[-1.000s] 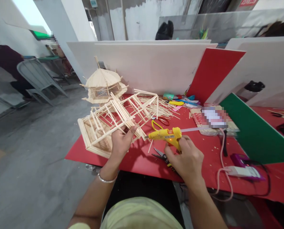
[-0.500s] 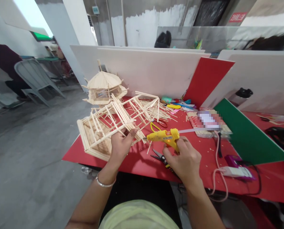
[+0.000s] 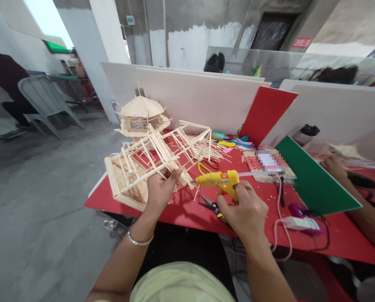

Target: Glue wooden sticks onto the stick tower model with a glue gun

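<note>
My left hand (image 3: pixel 162 188) is closed on a model frame of thin wooden sticks (image 3: pixel 164 147), thumb pressed against its row of close-set sticks. The frame is tilted above the table and joins or overlaps a stick-built base (image 3: pixel 127 191); I cannot tell which. My right hand (image 3: pixel 246 209) grips a yellow hot glue gun (image 3: pixel 220 179), a small orange light glowing on its body. A clear glue stick (image 3: pixel 253 173) pokes out of its back. The nozzle points left, at or very near the stick ends beside my left fingers. Black-and-yellow pliers (image 3: pixel 214 207) lie below the gun.
A finished-looking stick pavilion (image 3: pixel 141 113) stands behind the frame. Loose sticks (image 3: pixel 203 147), red-and-yellow scissors (image 3: pixel 203 165) and a stick pack (image 3: pixel 253 161) lie on the red table (image 3: pixel 187 218). A green board (image 3: pixel 319 180) leans at right; another person's hand (image 3: pixel 334 165) is beyond it. A pink cable (image 3: pixel 278 222) trails downward.
The view has turned slightly to the right. Another person's hand and arm have come into view at the right. My hands keep nearly the same pose on frame and glue gun.
</note>
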`<state>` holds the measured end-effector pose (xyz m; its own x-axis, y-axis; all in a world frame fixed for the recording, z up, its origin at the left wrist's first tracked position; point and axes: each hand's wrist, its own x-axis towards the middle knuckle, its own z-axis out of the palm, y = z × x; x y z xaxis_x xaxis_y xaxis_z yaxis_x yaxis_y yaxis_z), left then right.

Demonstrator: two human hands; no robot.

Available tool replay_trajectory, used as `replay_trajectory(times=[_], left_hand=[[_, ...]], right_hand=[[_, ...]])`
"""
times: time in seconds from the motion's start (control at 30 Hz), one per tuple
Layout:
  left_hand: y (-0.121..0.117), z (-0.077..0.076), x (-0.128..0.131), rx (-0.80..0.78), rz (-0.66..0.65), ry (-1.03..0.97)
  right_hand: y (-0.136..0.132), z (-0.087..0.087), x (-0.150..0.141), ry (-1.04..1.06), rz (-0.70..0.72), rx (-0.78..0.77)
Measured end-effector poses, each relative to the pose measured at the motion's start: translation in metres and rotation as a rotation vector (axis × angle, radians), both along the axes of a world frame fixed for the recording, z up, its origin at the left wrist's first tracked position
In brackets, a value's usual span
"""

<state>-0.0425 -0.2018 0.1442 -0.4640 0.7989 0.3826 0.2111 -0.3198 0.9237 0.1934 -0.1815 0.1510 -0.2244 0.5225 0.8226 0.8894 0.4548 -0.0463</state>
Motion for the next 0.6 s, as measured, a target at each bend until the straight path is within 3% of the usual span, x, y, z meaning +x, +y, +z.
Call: replay_trajectory(times=[0.4,0.5,0.6], left_hand=[[-0.023,0.011,0.001,0.049,0.02,-0.114],[-0.031,0.015,-0.002,0.071,0.01,-0.197],[-0.034,0.015,-0.006,0.133,-0.022,-0.348]], right_hand=[[-0.023,0.008,-0.006,0.007,0.013,0.012],[-0.031,0.014,-0.008,0.103,0.028,-0.035],[-0.046,0.024,-0.004,0.33,0.059,-0.213]])
